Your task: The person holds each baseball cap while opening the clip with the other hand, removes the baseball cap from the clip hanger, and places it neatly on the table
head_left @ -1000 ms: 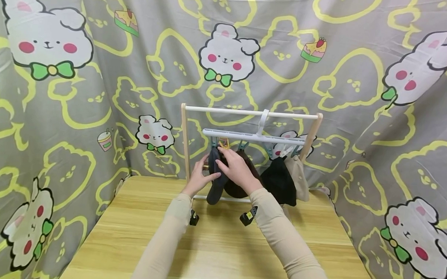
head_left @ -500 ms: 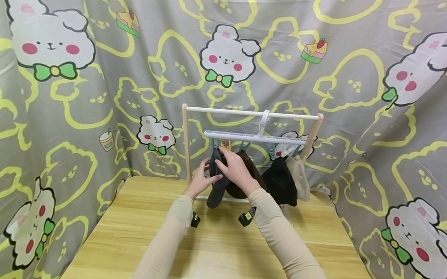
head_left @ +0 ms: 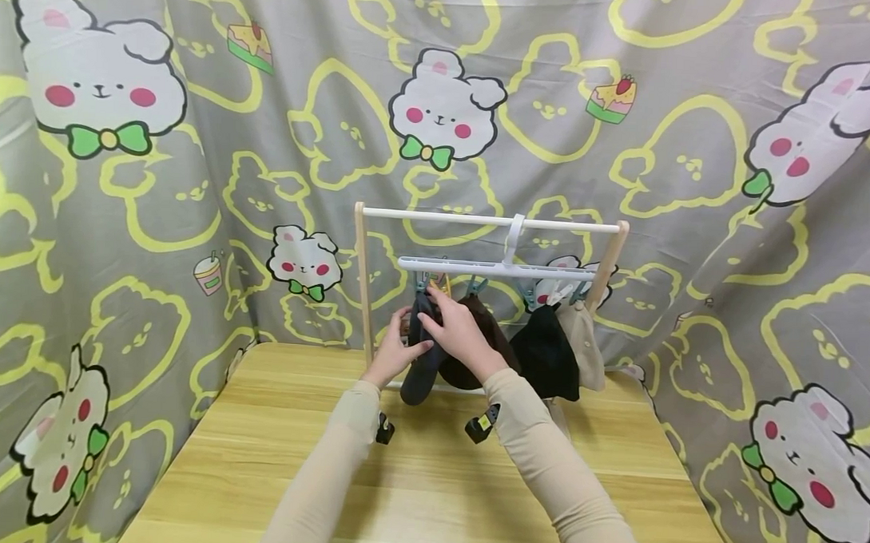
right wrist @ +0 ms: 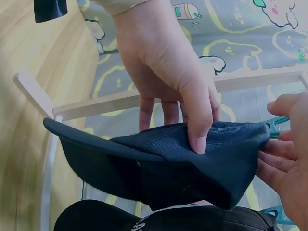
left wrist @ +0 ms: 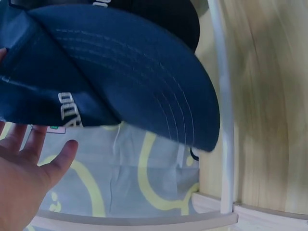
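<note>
Left hand [head_left: 393, 353] is spread, the navy cap [head_left: 420, 376] at its three o'clock. Right hand [head_left: 462, 328] has it at nine; whether pinching, I can't tell.

A cap [head_left: 420, 379] hangs left on the hanger [head_left: 471, 267], between left hand [head_left: 391, 351] and right hand [head_left: 460, 330] — rack [head_left: 363, 285] on the table [head_left: 427, 487], curtain [head_left: 553, 172] behind.

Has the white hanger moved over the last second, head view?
Yes, slightly: the left end of the white hanger has dipped, leaving a wider gap below the rack's top bar. No clear shift at its right end.
</note>
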Demonstrator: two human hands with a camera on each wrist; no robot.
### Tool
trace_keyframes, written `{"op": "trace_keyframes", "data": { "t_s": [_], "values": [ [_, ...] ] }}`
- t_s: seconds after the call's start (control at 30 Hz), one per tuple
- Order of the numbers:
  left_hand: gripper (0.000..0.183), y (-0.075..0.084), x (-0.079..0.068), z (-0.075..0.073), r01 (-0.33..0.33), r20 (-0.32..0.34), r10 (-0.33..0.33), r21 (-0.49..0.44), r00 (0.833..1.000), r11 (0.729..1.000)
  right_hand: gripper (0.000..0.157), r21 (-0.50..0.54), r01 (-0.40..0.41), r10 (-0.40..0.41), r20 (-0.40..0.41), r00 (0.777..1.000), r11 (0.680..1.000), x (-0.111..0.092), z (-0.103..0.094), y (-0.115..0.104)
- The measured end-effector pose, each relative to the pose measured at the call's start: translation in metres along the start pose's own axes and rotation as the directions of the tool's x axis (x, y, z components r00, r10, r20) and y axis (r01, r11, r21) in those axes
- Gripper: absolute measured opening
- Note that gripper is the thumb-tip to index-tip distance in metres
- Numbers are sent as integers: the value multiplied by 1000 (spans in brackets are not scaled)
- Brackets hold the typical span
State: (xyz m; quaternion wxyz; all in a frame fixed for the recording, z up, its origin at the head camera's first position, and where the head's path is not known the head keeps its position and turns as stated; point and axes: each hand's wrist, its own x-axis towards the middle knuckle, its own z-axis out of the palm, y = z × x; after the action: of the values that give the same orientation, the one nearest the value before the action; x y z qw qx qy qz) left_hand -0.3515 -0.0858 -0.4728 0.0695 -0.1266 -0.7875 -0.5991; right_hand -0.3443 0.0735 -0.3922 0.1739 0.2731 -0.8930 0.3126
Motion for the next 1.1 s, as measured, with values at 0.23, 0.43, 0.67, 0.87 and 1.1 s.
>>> {"op": "trace_keyframes", "data": {
  "t_s": [0.23, 0.43, 0.67, 0.87, 1.1],
  "values": [
    [78, -3, 0, -1, -13, -27, 14, 10, 1000, 1000, 54, 7, 6, -6, 2, 1000, 1000, 0, 1, -1],
    [70, -5, -4, -4, -19, -70, 20, 22, 997, 1000, 54, 18, 10, -10, 0, 1000, 1000, -1, 2, -1],
    [64, -7, -10, -6, -30, -126, 38, 65, 991, 997, 55, 35, 2, -2, -9, 1000, 999, 0, 3, -2],
    [57, -7, -17, -5, -53, -208, 83, 146, 975, 988, 56, 36, -7, 8, -11, 1000, 999, 1, 3, -4],
    [51, -5, -26, -3, -51, -297, 116, 218, 948, 975, 55, 46, -15, 15, -11, 1000, 999, 3, 5, -6]
  ]
}}
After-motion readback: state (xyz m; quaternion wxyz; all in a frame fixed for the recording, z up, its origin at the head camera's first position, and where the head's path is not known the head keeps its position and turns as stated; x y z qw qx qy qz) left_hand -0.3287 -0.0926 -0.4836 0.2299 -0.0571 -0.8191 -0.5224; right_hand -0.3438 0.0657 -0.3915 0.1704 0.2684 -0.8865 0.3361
